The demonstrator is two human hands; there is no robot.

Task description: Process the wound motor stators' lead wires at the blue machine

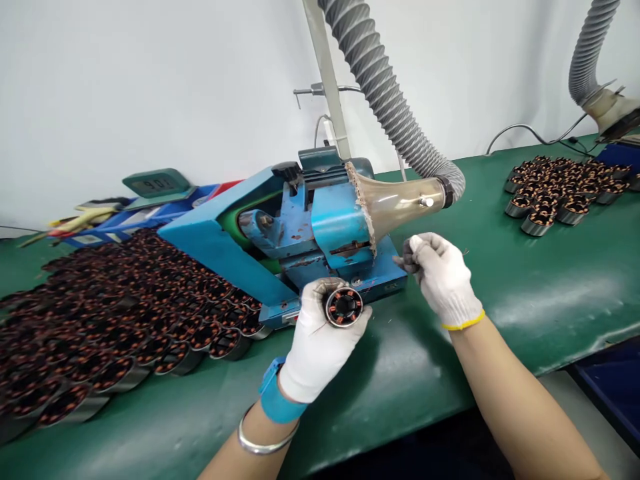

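In the middle of the head view, my left hand [325, 340], in a white glove, is wrapped round a motor stator [345, 307]. The stator is a metal ring with black insulation and copper windings, and its open end faces me. My gloved right hand [440, 270] is raised to the right of it, thumb and fingers pinched together. Whatever those fingers hold, if anything, is too small to make out. Both hands are in front of a blue belt machine [295, 227] with a clear funnel [397, 203] on its right end.
A grey corrugated hose [387, 93] runs from the funnel upward. Many stators [150, 313] crowd the left of the green table [525, 280]; another group [555, 190] stands at the right. Behind the left group are blue bins [115, 223] and a digital display [156, 183].
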